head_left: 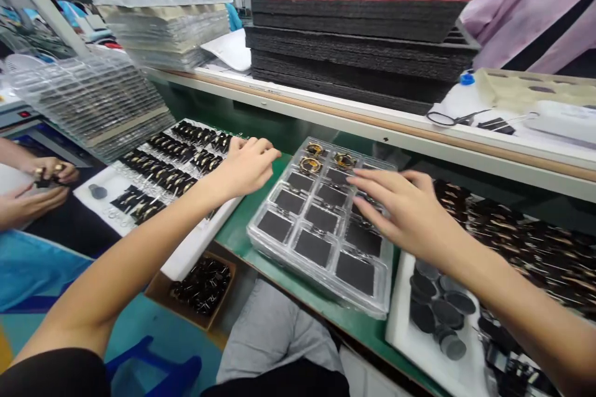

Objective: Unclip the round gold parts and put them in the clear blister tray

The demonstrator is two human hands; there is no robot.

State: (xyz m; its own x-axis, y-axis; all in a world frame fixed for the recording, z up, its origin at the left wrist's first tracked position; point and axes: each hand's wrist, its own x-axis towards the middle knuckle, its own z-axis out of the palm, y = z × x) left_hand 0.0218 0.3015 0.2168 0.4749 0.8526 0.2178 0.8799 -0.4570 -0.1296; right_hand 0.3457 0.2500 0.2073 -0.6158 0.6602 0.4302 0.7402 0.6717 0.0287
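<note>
- The left hand (pixel 249 164) is reaching over the white board (pixel 186 254) at the left, fingers curled loosely; whether it is pinching one of the small black parts (pixel 162 164) I cannot tell.
- The right hand (pixel 405 211) is hovering flat and spread over the right side of the clear tray (pixel 321 229), holding nothing.
- The tray is sitting on the green bench (pixel 242 229) between the two hands, most pockets lined with dark pads (pixel 311 247), three far pockets holding gold-ringed parts (pixel 310 165).
- The tray is looking thin, light and springy, likely slick; gripping it by opposite rims would be keeping it level.
- The parts are looking tiny and delicate, best taken by fingertips at the edges.
- Dark discs (pixel 437 313) are lying on a white board at the right.
</note>
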